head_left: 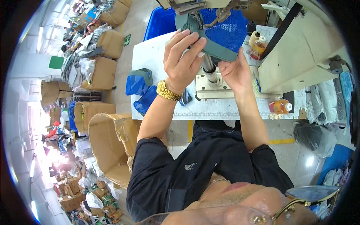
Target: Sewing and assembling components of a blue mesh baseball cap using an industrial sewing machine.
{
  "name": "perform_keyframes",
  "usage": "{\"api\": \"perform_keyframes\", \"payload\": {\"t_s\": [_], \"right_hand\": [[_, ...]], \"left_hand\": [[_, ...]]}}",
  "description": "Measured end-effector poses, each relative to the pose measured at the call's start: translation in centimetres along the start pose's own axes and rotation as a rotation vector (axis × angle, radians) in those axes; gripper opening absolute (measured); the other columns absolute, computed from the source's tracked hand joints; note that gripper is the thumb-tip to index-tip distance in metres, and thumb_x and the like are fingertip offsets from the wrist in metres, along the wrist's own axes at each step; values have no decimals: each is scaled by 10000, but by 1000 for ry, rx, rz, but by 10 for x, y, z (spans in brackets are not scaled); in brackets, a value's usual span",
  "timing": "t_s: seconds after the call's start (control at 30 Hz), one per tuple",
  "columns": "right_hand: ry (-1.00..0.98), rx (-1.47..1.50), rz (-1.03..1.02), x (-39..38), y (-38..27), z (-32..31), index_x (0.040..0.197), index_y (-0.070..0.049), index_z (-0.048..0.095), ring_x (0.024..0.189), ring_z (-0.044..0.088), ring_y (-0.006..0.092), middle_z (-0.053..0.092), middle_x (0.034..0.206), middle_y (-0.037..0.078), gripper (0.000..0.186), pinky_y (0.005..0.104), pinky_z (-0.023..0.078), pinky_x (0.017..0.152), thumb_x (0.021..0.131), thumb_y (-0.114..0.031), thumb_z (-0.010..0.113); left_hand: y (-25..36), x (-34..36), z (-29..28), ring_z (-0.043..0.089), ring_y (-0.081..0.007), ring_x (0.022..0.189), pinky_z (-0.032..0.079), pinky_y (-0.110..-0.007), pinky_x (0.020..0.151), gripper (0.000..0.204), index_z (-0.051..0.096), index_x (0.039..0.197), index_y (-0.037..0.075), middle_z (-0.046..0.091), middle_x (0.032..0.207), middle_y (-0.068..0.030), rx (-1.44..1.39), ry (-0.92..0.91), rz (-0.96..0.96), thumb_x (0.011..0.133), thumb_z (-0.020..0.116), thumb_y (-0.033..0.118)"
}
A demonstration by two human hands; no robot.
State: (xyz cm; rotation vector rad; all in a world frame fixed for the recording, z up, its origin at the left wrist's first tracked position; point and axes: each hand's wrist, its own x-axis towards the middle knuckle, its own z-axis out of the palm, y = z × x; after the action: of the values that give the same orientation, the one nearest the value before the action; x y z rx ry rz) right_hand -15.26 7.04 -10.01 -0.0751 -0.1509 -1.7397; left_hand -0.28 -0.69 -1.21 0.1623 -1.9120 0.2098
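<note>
1. Two bare hands up at the sewing machine [300, 56], both on one grey-green curved piece [221, 49]. The piece lies crosswise below the needle area, by the top of the upright metal post [208, 67]; whether the needle is in it, cannot tell.
2. Left hand [183, 54]: back of hand uppermost, fingers bunched close together, clamped on the piece's left part. Thumb tip shows just below the forefinger. Gold watch [168, 91] on that wrist.
3. Right hand [238, 71]: palm partly showing, at the piece's right end. Digits closed about that end, one upright beside it, another bent in below the lower edge. How firm the pinch, cannot tell.
4. Behind the piece: blue mesh [230, 28]. Cannot tell if joined to it. Blue bin [159, 24] beyond the table's far edge.
5. White table [225, 113], ruler-like marks along its near edge. Post rises from a pale base plate [213, 90].
6. Table's left side: two blue items, the upper one [138, 83] partly grey-green, the lower one [145, 100] near it.
7. Table's right side: bottle of orange liquid [280, 107] near the front edge; a second bottle [258, 48] farther back, beside a pale thread spool [254, 38].
8. Floor, left of the person: open cardboard carton [108, 146].
</note>
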Motion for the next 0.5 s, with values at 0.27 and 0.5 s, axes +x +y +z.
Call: {"api": "perform_keyframes", "payload": {"t_s": [0.27, 0.5], "right_hand": [[-36, -114, 20, -9, -12, -5, 1206, -94, 577, 857, 608, 164, 682, 1117, 73, 286, 319, 463, 737, 996, -287, 561], [-77, -231, 46, -27, -3, -13, 1257, -80, 566, 975, 634, 196, 668, 1190, 85, 333, 352, 480, 808, 986, -272, 572]], "left_hand": [[-9, 8, 3, 664, -292, 1057, 549, -404, 927, 292, 750, 1007, 52, 698, 1086, -94, -45, 32, -8, 718, 743, 9], [-16, 13, 1, 680, -288, 1061, 560, -362, 898, 317, 742, 1012, 33, 718, 1082, -118, -145, 20, -52, 700, 752, -23]]}}
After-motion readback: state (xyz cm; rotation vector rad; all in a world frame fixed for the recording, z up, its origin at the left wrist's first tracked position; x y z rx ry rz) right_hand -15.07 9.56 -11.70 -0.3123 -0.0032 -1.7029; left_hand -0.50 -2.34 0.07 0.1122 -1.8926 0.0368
